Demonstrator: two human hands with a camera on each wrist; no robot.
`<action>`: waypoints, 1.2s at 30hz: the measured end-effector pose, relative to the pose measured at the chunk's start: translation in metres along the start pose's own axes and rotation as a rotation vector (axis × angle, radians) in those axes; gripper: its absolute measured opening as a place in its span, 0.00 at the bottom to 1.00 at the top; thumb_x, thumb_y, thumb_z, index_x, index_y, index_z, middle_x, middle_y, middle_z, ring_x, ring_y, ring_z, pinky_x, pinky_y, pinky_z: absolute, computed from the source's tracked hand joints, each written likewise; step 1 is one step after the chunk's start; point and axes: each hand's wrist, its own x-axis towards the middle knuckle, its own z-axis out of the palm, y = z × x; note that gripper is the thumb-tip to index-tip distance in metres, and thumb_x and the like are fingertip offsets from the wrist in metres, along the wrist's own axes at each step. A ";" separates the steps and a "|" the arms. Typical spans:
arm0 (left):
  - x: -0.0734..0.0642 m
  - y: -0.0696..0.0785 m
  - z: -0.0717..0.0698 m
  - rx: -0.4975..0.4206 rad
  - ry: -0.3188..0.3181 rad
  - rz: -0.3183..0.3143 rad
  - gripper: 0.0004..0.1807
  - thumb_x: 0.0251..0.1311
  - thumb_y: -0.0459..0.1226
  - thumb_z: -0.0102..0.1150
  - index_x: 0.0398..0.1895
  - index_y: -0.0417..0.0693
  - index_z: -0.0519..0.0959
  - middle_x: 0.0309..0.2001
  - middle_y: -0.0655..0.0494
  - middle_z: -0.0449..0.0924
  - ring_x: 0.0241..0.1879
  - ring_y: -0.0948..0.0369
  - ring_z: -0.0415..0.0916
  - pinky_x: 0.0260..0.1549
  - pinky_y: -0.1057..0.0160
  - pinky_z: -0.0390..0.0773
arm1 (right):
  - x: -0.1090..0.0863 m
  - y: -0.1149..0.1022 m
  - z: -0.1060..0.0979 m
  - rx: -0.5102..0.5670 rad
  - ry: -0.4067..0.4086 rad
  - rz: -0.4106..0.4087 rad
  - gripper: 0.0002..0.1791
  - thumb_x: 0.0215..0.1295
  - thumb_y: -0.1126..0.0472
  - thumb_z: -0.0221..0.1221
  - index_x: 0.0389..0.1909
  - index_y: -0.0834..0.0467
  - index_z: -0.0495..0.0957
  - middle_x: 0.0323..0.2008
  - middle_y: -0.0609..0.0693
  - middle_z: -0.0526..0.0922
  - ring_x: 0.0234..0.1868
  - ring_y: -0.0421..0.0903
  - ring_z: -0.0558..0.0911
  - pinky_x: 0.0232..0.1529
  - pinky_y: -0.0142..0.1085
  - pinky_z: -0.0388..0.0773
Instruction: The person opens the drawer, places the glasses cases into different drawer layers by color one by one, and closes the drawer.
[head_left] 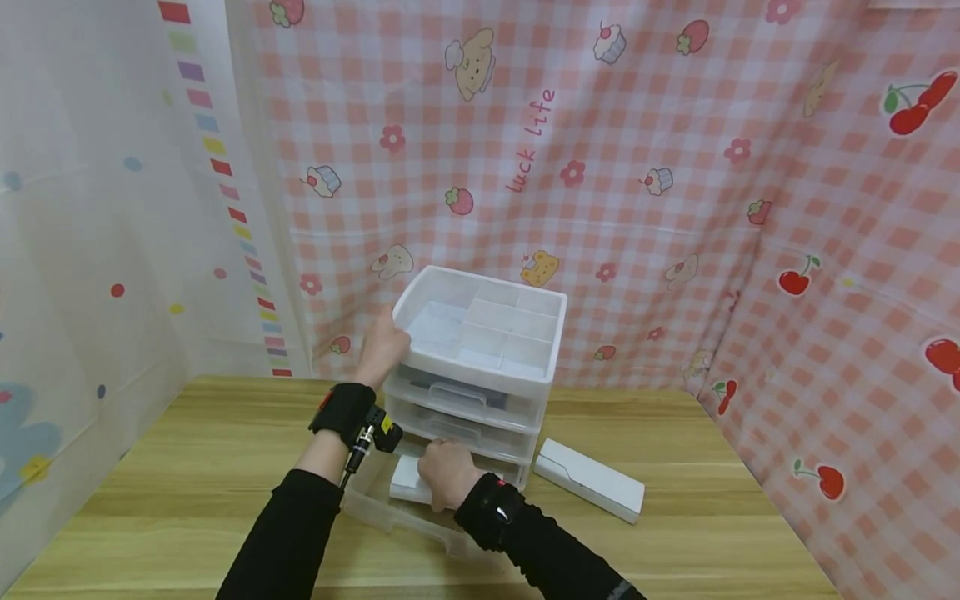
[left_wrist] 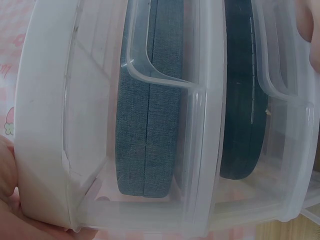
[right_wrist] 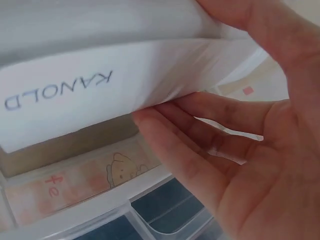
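A white tabletop drawer unit (head_left: 480, 374) with clear drawers stands on the table. My left hand (head_left: 382, 346) grips the left side of its top rim. The bottom drawer (head_left: 408, 523) is pulled out toward me. Over that drawer, my right hand (head_left: 450, 477) holds a white box (head_left: 405, 482), thumb on one side and fingers on the other. The box bears the printed word KANOLD, upside down in the right wrist view. Through the upper drawers show a blue-grey fabric case (left_wrist: 150, 120) and a dark teal case (left_wrist: 242, 110).
Another long white box (head_left: 588, 481) lies on the wooden table (head_left: 697, 508), right of the drawer unit. The unit's open top tray (head_left: 510, 318) is split into compartments. A pink checked cloth (head_left: 622, 225) hangs close behind, with more cloth on both sides.
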 end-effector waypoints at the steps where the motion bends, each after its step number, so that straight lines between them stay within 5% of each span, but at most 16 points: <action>1: 0.000 0.000 0.000 0.000 0.000 -0.001 0.31 0.61 0.24 0.39 0.70 0.39 0.53 0.67 0.38 0.62 0.65 0.43 0.62 0.65 0.42 0.63 | 0.000 -0.001 0.000 -0.014 -0.001 0.002 0.09 0.44 0.51 0.69 0.20 0.49 0.79 0.30 0.44 0.81 0.30 0.39 0.79 0.27 0.30 0.80; 7: 0.001 0.000 0.001 0.008 0.011 0.008 0.31 0.60 0.24 0.40 0.69 0.38 0.54 0.66 0.38 0.62 0.65 0.44 0.62 0.65 0.43 0.63 | 0.002 -0.006 0.000 -0.109 0.022 0.039 0.16 0.37 0.44 0.75 0.25 0.46 0.83 0.29 0.40 0.81 0.29 0.35 0.79 0.23 0.27 0.78; 14: 0.001 0.000 0.001 0.022 0.016 0.010 0.30 0.59 0.25 0.39 0.68 0.38 0.55 0.66 0.38 0.63 0.64 0.45 0.62 0.64 0.43 0.63 | 0.008 -0.003 0.005 -0.167 0.113 0.062 0.10 0.49 0.54 0.69 0.16 0.43 0.78 0.23 0.35 0.80 0.20 0.32 0.75 0.17 0.28 0.73; 25: -0.002 -0.001 0.001 0.010 0.022 0.012 0.31 0.59 0.25 0.39 0.68 0.39 0.55 0.65 0.38 0.64 0.63 0.45 0.63 0.63 0.43 0.64 | 0.017 0.006 0.012 -0.202 0.181 0.064 0.12 0.54 0.54 0.65 0.15 0.43 0.77 0.18 0.34 0.76 0.16 0.32 0.72 0.16 0.29 0.70; 29: -0.002 -0.001 0.001 0.010 0.014 0.009 0.30 0.60 0.25 0.39 0.68 0.40 0.55 0.65 0.39 0.63 0.63 0.45 0.63 0.63 0.42 0.64 | 0.015 0.014 0.011 -0.116 0.186 0.042 0.10 0.55 0.55 0.64 0.16 0.45 0.78 0.20 0.37 0.78 0.16 0.34 0.74 0.16 0.30 0.72; 36: -0.001 0.000 0.001 0.007 0.011 0.011 0.31 0.60 0.25 0.39 0.69 0.39 0.54 0.66 0.38 0.62 0.64 0.44 0.63 0.64 0.43 0.63 | 0.001 0.036 0.008 0.257 0.094 -0.049 0.18 0.54 0.51 0.65 0.15 0.51 0.68 0.19 0.43 0.75 0.20 0.40 0.76 0.19 0.33 0.69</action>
